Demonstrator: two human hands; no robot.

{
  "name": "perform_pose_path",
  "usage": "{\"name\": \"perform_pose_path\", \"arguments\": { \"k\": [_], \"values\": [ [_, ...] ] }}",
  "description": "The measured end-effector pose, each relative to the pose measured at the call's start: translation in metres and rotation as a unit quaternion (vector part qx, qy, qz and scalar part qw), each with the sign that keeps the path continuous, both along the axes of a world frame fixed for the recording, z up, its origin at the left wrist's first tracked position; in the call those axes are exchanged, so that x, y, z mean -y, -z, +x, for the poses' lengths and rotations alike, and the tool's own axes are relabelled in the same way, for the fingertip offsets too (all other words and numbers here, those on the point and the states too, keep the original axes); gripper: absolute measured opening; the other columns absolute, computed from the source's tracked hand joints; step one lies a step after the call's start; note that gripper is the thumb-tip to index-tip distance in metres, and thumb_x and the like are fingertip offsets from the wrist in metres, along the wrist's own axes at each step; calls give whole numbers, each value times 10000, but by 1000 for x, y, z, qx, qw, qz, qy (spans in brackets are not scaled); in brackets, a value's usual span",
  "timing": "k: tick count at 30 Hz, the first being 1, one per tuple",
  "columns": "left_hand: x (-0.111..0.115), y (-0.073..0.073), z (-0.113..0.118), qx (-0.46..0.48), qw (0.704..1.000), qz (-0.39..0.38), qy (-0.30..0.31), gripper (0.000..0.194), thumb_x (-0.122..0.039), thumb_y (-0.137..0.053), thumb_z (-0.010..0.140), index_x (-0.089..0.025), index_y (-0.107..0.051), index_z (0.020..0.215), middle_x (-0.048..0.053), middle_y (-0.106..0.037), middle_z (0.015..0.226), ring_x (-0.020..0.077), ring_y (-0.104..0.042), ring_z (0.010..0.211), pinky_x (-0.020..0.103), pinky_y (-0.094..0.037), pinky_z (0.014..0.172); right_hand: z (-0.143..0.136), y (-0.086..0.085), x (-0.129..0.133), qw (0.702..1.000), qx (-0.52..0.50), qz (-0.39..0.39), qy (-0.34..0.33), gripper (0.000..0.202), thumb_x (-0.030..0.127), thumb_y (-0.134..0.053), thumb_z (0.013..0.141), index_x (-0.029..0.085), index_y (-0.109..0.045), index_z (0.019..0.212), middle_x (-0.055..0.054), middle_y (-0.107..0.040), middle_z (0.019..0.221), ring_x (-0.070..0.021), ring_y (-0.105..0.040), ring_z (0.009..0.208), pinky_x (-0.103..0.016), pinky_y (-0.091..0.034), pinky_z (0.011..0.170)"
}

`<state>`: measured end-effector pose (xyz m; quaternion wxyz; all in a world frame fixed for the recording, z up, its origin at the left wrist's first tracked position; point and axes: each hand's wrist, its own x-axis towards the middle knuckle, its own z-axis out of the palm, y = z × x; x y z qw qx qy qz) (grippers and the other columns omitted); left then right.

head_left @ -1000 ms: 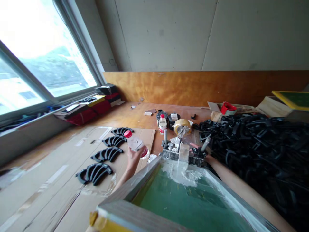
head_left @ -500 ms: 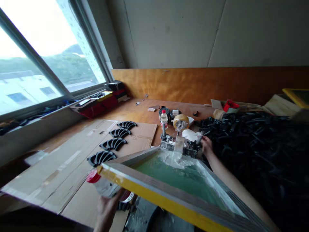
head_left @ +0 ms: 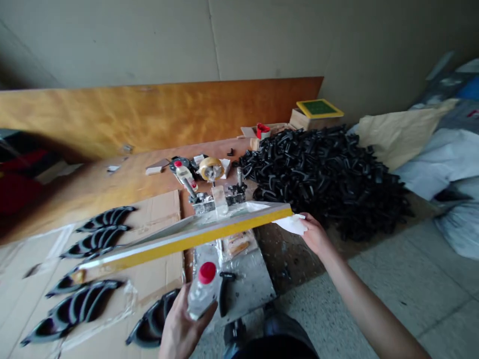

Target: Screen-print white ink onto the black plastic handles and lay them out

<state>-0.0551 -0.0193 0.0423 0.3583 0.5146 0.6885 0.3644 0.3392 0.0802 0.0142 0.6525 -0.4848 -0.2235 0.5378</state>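
My left hand [head_left: 187, 319] is wrapped round a clear plastic bottle [head_left: 202, 295] with a red cap, tilted toward me over the grey metal plate. In my right hand [head_left: 313, 232] a white cloth or tissue [head_left: 291, 224] is pinched, just beyond the right corner of the screen printing frame [head_left: 194, 238]. That frame is tilted up from its clamp [head_left: 220, 199], with its yellow edge facing me. Below it, a black curved handle-like part [head_left: 223, 294] lies on the metal plate [head_left: 249, 286], near the bottle.
Rows of black curved parts [head_left: 80, 306] lie on cardboard [head_left: 157, 269] at left. A large heap of similar black parts [head_left: 322, 174] is at right. Behind the clamp are a tape roll [head_left: 210, 168] and another red-capped bottle [head_left: 183, 172]. A smaller yellow-edged screen [head_left: 320, 108] rests at the back.
The view has swung right and down. My left hand has brought the bottle out from beside the frame to over the metal plate. My right hand has drawn the white cloth back toward me.
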Motion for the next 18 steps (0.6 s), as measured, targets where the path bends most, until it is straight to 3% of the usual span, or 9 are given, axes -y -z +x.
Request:
{"name": "perform_pose_path", "arguments": {
  "k": [3, 6, 11, 18],
  "values": [
    [-14, -9, 24, -207, 954, 29, 213, 386, -405, -684, 730, -233, -622, 1071, 64, -704, 980, 262, -682, 893, 357, -548, 763, -15, -10, 44, 999, 33, -18, 27, 314, 356, -801, 609, 245, -668, 871, 24, -718, 844, -187, -649, 792, -288, -489, 711],
    [-27, -18, 58, -331, 892, 14, 308, 394, -308, -606, 792, -225, -581, 1176, 79, -685, 1006, 256, -668, 944, 346, -535, 761, -28, -17, 74, 996, 77, -24, 35, 381, 406, -788, 659, 251, -682, 991, 6, -724, 962, -209, -649, 904, -293, -493, 765],
    [-42, -25, 107, -416, 825, 35, 381, 391, -274, -595, 788, -225, -579, 1176, 89, -683, 1093, 301, -588, 1123, 372, -539, 733, -33, -21, 104, 991, 134, -25, 5, 442, 476, -725, 771, 265, -672, 1155, -30, -680, 1220, -243, -622, 1085, -323, -491, 879],
    [-54, -29, 122, -454, 785, 64, 417, 332, -234, -560, 787, -200, -587, 1117, 104, -678, 1021, 307, -576, 1093, 383, -531, 735, -38, -20, 115, 992, 122, -33, 23, 426, 480, -715, 789, 278, -675, 1163, -17, -679, 1227, -228, -611, 1128, -310, -477, 936]
  ]
}}
